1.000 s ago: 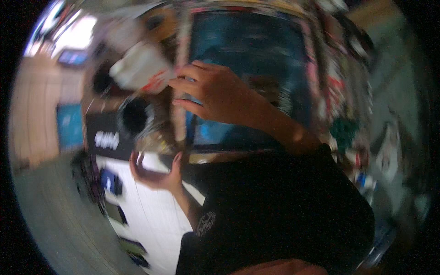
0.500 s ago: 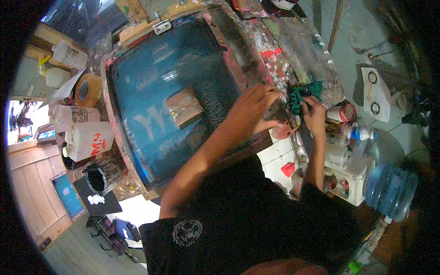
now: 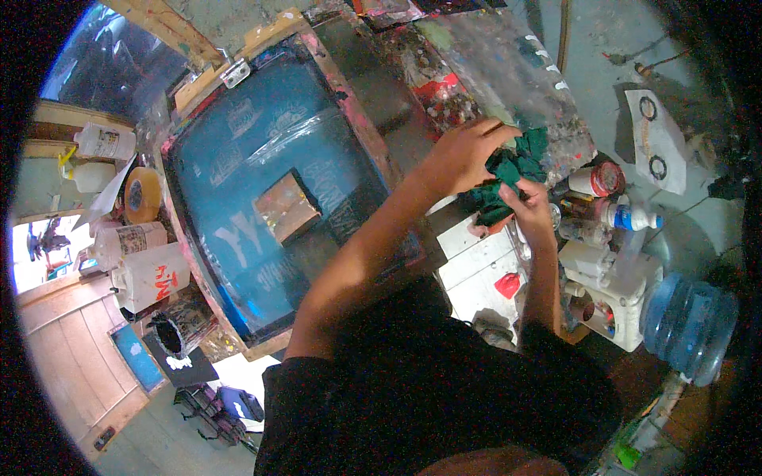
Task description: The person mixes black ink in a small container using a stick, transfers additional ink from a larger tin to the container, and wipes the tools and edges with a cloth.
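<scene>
Red handwritten letters (image 3: 165, 283) stand on a white jug (image 3: 141, 287), and large pale lettering (image 3: 228, 241) on the blue screen (image 3: 197, 186).

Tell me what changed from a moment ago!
The left hand, apart from the green cloth before, has now taken hold of it. The right hand, already on it, holds it too. The cloth shifted slightly left. The wooden block stayed on the blue panel.

Left forearm (image 3: 361, 270) slanting across front of body toward person's right; left grip (image 3: 470, 155) with back upward, fingers bent, closed in pinch. Right forearm (image 3: 543, 282) pointing nearly straight ahead; right grip (image 3: 530, 210) just beside left, thumb (image 3: 510, 198) angled toward it, fingers partly hidden. Both forearms bare.
</scene>
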`<move>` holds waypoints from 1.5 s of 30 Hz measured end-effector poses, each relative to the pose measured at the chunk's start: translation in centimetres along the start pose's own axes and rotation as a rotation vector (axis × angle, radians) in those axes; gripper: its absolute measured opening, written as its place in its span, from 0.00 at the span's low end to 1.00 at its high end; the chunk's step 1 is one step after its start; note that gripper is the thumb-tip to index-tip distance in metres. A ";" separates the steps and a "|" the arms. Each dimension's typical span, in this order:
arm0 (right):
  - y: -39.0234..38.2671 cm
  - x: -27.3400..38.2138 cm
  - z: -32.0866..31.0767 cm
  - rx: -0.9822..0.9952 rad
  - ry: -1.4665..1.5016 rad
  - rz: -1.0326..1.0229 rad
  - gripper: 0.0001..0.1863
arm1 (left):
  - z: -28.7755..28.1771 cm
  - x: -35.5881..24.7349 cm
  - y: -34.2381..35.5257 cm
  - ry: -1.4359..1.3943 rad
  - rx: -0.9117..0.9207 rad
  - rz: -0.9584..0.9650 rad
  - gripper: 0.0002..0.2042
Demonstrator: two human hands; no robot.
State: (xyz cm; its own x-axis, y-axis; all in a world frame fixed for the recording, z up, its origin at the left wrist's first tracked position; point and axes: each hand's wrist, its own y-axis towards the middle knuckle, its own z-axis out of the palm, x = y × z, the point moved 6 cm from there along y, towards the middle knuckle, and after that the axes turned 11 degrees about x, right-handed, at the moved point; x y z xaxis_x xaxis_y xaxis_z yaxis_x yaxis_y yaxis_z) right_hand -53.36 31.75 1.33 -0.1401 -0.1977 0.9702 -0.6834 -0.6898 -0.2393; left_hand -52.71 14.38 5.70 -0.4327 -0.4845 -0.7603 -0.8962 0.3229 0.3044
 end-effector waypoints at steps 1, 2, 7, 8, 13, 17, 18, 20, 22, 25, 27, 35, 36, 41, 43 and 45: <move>0.0 -0.1 -0.1 -0.007 -0.020 0.001 0.15 | 0.0 -0.2 -0.1 0.076 -0.001 0.030 0.28; 0.1 -0.2 -0.2 -0.010 -0.041 0.003 0.14 | -0.1 -0.1 -0.3 0.077 0.002 0.028 0.28; 0.2 -1.4 -0.3 -0.187 -0.051 0.030 0.16 | -0.5 -1.1 -0.7 0.340 -0.038 0.116 0.26; 0.2 -2.2 -0.6 -0.236 -0.050 0.032 0.16 | -0.4 -1.1 -0.8 0.337 -0.034 0.118 0.26; 0.2 -1.1 -1.0 -0.295 -0.053 -0.365 0.09 | -0.6 -2.2 -1.3 0.464 -0.100 0.221 0.31; 0.5 -1.2 -4.1 -0.441 -0.224 -0.208 0.08 | -1.3 -1.3 -1.9 0.497 -0.137 0.112 0.30; 0.4 -1.1 -4.0 -0.441 -0.225 -0.210 0.08 | -1.9 -1.5 -2.2 0.512 -0.200 0.166 0.31; 0.5 -1.4 -3.0 -0.301 0.053 -0.216 0.09 | -2.6 -1.8 -2.7 0.528 -0.264 0.222 0.32; 0.8 1.3 0.4 -0.250 -0.156 -0.090 0.10 | -2.5 -1.9 -2.6 0.515 -0.162 0.231 0.35; 1.2 2.8 3.1 -0.156 -0.369 -0.193 0.10 | -2.2 -1.3 -2.8 0.513 -0.168 0.179 0.38; 1.1 2.6 2.9 -0.182 -0.332 -0.228 0.10 | -2.0 -1.2 -3.1 0.486 -0.143 0.171 0.40; 3.2 -0.5 1.3 -0.337 -0.311 -0.438 0.15 | -2.0 -2.9 -3.5 0.549 -0.221 0.201 0.33; 3.5 -0.6 1.0 -0.349 -0.279 -0.483 0.15 | -1.7 -3.0 -3.6 0.619 -0.242 0.206 0.32; 3.7 -2.2 -1.4 -0.426 -0.389 -0.256 0.17 | -1.1 -2.2 -4.3 0.700 -0.276 0.160 0.27; 2.9 -1.0 -1.3 -0.468 -0.324 -0.174 0.18 | -1.8 -2.5 -4.3 0.693 -0.317 0.148 0.28; 2.0 1.8 0.9 -0.386 -0.480 -0.168 0.17 | -2.3 -2.6 -4.2 0.689 -0.292 0.139 0.28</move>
State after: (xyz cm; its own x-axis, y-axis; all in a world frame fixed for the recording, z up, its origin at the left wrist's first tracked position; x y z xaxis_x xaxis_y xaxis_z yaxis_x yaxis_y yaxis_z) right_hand -54.32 29.42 2.58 0.2672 -0.4604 0.8465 -0.8894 -0.4560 0.0327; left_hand -48.02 12.42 7.68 -0.4210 -0.8841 -0.2028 -0.7770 0.2362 0.5835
